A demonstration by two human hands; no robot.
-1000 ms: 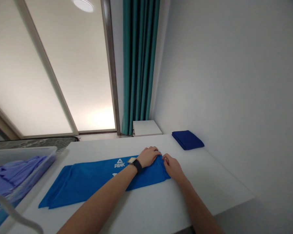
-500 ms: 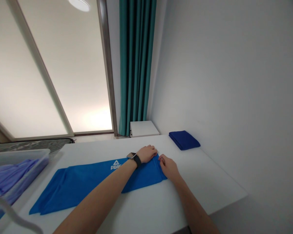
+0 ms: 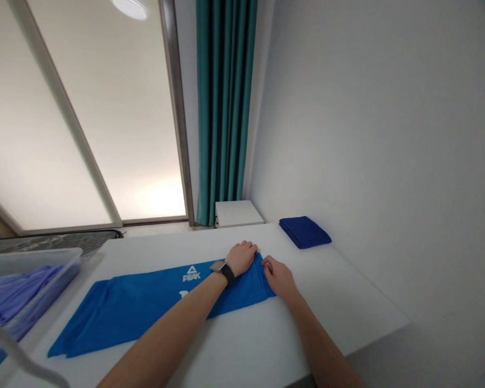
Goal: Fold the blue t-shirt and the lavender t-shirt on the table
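Observation:
A bright blue shirt [image 3: 141, 299] with a white PEAK logo lies folded into a long strip across the white table. My left hand [image 3: 242, 257], with a dark watch on the wrist, is palm down at the strip's far right corner, its fingers curled over the fabric there. At the right end edge, my right hand [image 3: 278, 277] has its thumb and index finger pinched together on the cloth. Small creases run between the two hands. My left forearm covers part of the shirt's middle and of a second white print.
A folded dark blue cloth [image 3: 305, 231] sits by the wall at the back right. On the left stands a clear plastic bin [image 3: 70, 269] with purple clothing [image 3: 20, 291]. A white cabinet [image 3: 239, 213] is behind the table [image 3: 331, 302]; a blurred grey strap or cable [image 3: 24, 361] crosses the lower left.
My left hand has shifted slightly left along the shirt, uncovering more of the logo and part of the lower print. My right hand stays at the end edge.

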